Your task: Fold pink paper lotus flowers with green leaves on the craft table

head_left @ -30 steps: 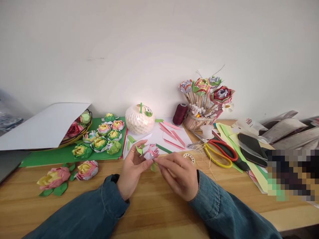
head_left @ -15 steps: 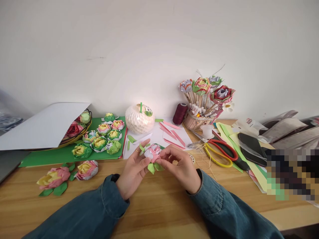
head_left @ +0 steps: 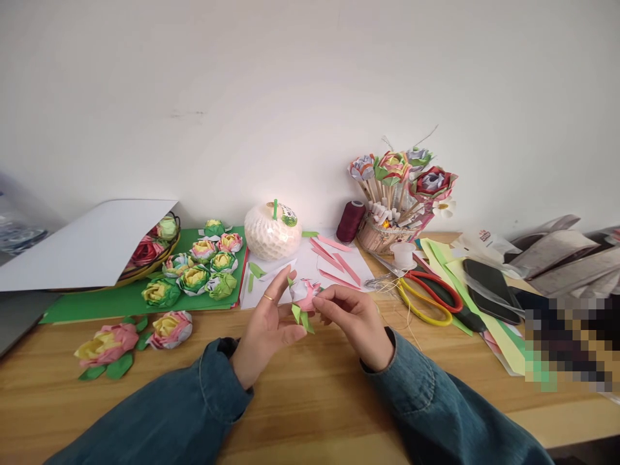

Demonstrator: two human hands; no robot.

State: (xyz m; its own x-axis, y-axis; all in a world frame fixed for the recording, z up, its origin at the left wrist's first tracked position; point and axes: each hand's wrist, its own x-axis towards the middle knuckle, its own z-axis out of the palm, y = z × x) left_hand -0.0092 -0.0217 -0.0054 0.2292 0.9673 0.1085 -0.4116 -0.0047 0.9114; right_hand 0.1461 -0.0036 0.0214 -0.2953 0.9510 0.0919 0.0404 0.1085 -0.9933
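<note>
A small pink and white paper flower [head_left: 305, 296] with light green paper leaves hangs above the desk between my hands. My right hand [head_left: 356, 321] pinches its right side between thumb and fingertips. My left hand [head_left: 268, 323] is beside it on the left, thumb and forefinger spread apart, a ring on one finger. The leaves point down from the flower's underside. Behind the hands, pink paper strips [head_left: 338, 258] and green scraps [head_left: 256, 270] lie on white paper [head_left: 290, 271].
Folded paper flowers [head_left: 194, 281] sit on green sheets at left; two more [head_left: 168, 329] rest nearer. Behind stand a net-wrapped round white object [head_left: 272, 232], a maroon thread spool [head_left: 351, 221] and a basket of stemmed flowers [head_left: 382, 234]. Scissors [head_left: 431, 297] and a phone [head_left: 490, 289] lie at right.
My left thumb and fingers have come away from the flower and spread. The flower has tilted and shifted slightly right, held in my right hand.
</note>
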